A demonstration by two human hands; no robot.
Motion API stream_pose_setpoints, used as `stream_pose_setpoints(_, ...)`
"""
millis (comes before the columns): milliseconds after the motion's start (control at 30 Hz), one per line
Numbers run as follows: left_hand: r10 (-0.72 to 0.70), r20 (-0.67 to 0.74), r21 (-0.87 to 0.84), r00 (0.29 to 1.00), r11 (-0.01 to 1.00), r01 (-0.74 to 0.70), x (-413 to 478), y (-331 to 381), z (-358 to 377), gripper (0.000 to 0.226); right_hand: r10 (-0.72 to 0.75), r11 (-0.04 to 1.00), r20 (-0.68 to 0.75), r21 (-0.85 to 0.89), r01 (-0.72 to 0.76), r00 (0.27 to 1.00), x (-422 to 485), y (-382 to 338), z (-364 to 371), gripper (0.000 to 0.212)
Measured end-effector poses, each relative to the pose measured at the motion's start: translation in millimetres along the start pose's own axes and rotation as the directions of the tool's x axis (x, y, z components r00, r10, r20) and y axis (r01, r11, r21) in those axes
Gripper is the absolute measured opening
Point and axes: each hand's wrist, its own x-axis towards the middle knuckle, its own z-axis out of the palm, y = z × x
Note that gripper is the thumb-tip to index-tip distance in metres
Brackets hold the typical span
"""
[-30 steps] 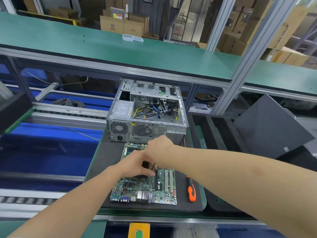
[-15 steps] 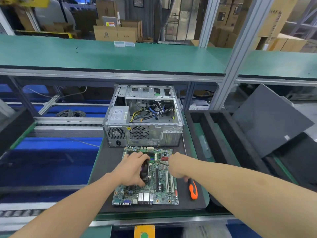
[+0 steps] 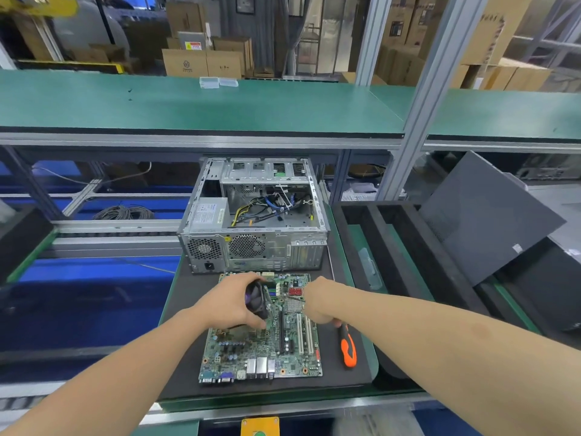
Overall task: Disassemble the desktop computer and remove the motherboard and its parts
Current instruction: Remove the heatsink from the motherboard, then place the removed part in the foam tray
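The left hand [image 3: 231,305] has its grip clamped on the black cooler fan [image 3: 255,298], tilting it up from the motherboard [image 3: 262,341], probably to free it from the socket. The board lies flat on the dark mat [image 3: 185,313] on the table, just in front of the emptied case [image 3: 254,215], so its parts are easy to reach. The right hand [image 3: 317,302] rests curled on the board's right side, likely steadying it; whether its grip pinches anything I cannot tell. An orange-handled screwdriver [image 3: 348,347] lies beside the board.
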Motion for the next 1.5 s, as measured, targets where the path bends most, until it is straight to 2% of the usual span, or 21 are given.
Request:
stream_pose_setpoints(67, -0.118, -0.056, -0.148, 0.992, 0.983, 0.108, -1, 1, -1, 0.107, 0.022, 0.988, -0.016, 0.152, -0.020, 1.000, 1, 1, 0, 0.031)
stream_pose_setpoints(133, -0.263, -0.070, -0.354, 0.962, 0.908, 0.223, 1, 7, -5, 0.104, 0.096, 0.918, -0.001, 0.386, -0.088, 0.995, -1, 4, 2, 0.030)
stream_pose_setpoints(200, -0.391, -0.009, -0.559, 0.920, 0.765, 0.320, 6, 10, -11, 0.101, 0.141, 0.807, -0.066, 0.585, -0.076, 0.988, 4, 10, 9, 0.022)
stream_pose_setpoints(233, -0.430, 0.048, -0.651, 0.901, 0.671, 0.355, 8, 10, -15, 0.102, 0.156, 0.770, -0.110, 0.636, -0.051, 0.982, 5, 12, 11, 0.024)
stream_pose_setpoints(300, -0.459, 0.195, -0.763, 0.867, 0.484, 0.428, 7, 9, -24, 0.096, 0.199, 0.650, -0.117, 0.759, -0.041, 0.973, 11, 13, 15, 0.032)
stream_pose_setpoints(400, -0.403, 0.367, -0.852, 0.838, 0.217, 0.477, 2, 6, -35, 0.061, 0.162, 0.546, -0.002, 0.833, -0.088, 0.987, 12, 7, 14, 0.045)
stream_pose_setpoints(433, -0.391, 0.402, -0.859, 0.828, 0.151, 0.488, 2, 5, -36, 0.053, 0.167, 0.518, 0.002, 0.850, -0.089, 0.986, 14, 6, 16, 0.046)
stream_pose_setpoints(500, -0.402, 0.449, -0.847, 0.798, 0.091, 0.523, 3, 3, -34, 0.047, 0.186, 0.472, 0.011, 0.876, -0.099, 0.982, 17, 7, 20, 0.041)
stream_pose_setpoints(667, -0.329, 0.534, -0.815, 0.779, 0.044, 0.578, 9, 7, -21, 0.042, 0.239, 0.465, 0.015, 0.876, -0.128, 0.971, 20, 11, 27, 0.034)
stream_pose_setpoints(800, -0.331, 0.547, -0.812, 0.769, 0.012, 0.583, 19, 13, -9, 0.027, 0.368, 0.413, 0.042, 0.888, -0.203, 0.929, 24, 15, 35, 0.015)
stream_pose_setpoints(900, -0.339, 0.564, -0.794, 0.753, 0.028, 0.607, 29, 24, -2, 0.025, 0.438, 0.407, 0.070, 0.873, -0.267, 0.896, 24, 19, 42, 0.029)
stream_pose_setpoints(1000, -0.370, 0.591, -0.756, 0.717, 0.054, 0.652, 36, 36, 4, 0.032, 0.464, 0.528, 0.053, 0.786, -0.323, 0.884, 25, 21, 47, 0.034)
stream_pose_setpoints(1100, -0.380, 0.606, -0.742, 0.699, 0.049, 0.669, 41, 44, 12, 0.033, 0.487, 0.467, 0.027, 0.837, -0.286, 0.873, 33, 22, 56, 0.040)
stream_pose_setpoints(1167, -0.378, 0.600, -0.750, 0.705, 0.041, 0.660, 43, 48, 18, 0.041, 0.490, 0.452, 0.001, 0.855, -0.255, 0.872, 38, 21, 62, 0.038)
stream_pose_setpoints(1267, -0.448, 0.535, -0.779, 0.716, 0.067, 0.624, 44, 56, 27, 0.073, 0.490, 0.462, -0.041, 0.859, -0.219, 0.871, 47, 19, 73, 0.033)
stream_pose_setpoints(1400, -0.503, 0.453, -0.834, 0.736, 0.053, 0.549, 45, 76, 34, 0.102, 0.468, 0.442, -0.081, 0.884, -0.153, 0.880, 51, 25, 83, 0.029)
stream_pose_setpoints(1500, -0.504, 0.420, -0.852, 0.755, 0.067, 0.519, 52, 96, 41, 0.095, 0.505, 0.403, -0.202, 0.915, -0.022, 0.839, 44, 47, 86, 0.028)
